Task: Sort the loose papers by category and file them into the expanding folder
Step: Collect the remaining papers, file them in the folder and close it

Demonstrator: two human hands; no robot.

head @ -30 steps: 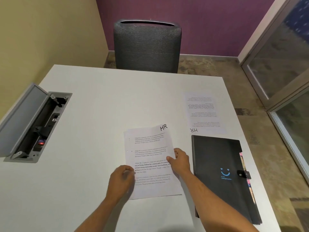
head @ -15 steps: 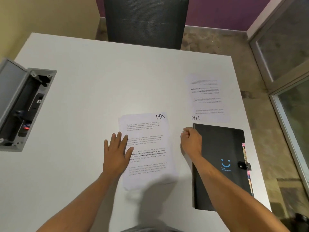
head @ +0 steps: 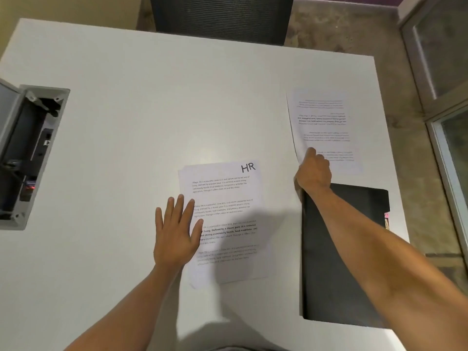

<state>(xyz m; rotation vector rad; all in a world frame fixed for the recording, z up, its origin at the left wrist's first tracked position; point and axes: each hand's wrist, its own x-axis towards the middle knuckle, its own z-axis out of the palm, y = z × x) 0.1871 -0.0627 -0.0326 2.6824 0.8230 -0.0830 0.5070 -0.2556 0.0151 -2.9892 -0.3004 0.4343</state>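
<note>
Papers number two on the white worktop (head: 126, 122): one sheet marked HR (head: 228, 198) lies near the middle, its text facing the person, and a second sheet (head: 326, 117) lies farther off to the right, its text upside down. One black expanding folder (head: 336, 262) lies closed just beside the near edge of that second sheet, well right of the HR sheet; a sliver of coloured tabs shows at its right edge, and what it holds is hidden. Left hand (head: 177, 234) rests flat on the HR sheet's left edge, fingers (head: 180, 206) straight and spread. Right hand (head: 314, 173) pinches the second sheet's near left corner, fingers curled, lifting that edge. One open grey cable box (head: 27, 158) is set into the worktop at left, and one dark chair (head: 222, 19) stands beyond.
</note>
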